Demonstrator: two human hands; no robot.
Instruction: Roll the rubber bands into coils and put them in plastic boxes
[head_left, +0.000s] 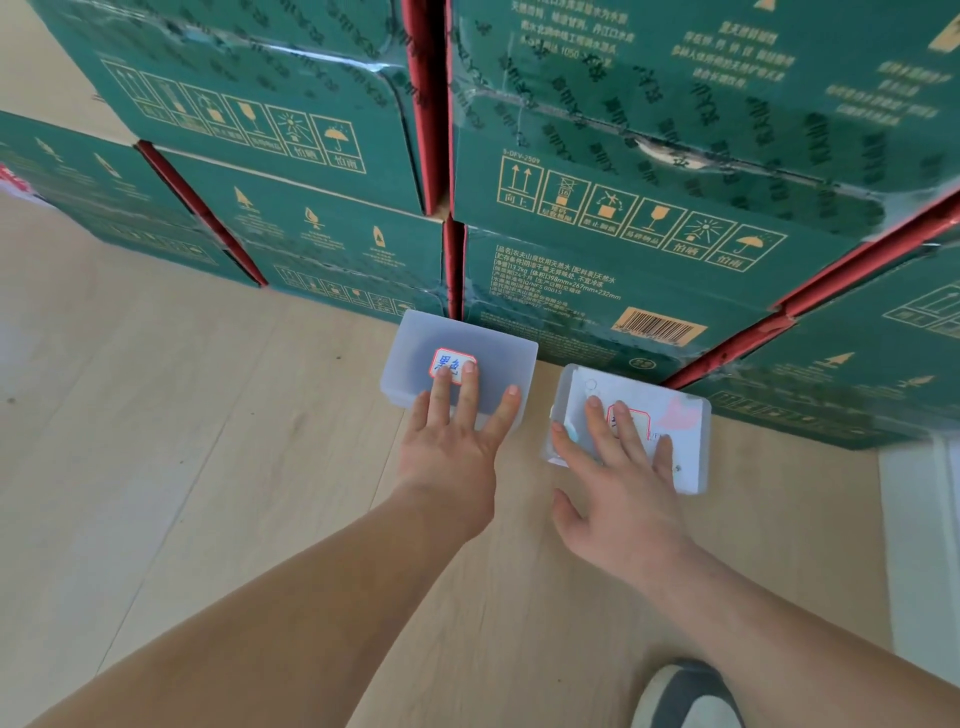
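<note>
Spreading straight fingers (467, 395), left hand (447, 457) and right hand (623, 499) press boxes (415, 343) (693, 457) on pale floor (208, 415) beside cartons (623, 208).

Frosted translucent plastic boxes (506, 349), red-bordered labels (451, 361); teal cartons (649, 182) edged red.

Bright, even daylight fills the scene, leaving only faint, soft shadows on the pale floor (208, 467). Wide-angle distortion bends the green cartons (623, 208) outward; their tape glints, and print blurs toward the edges.
</note>
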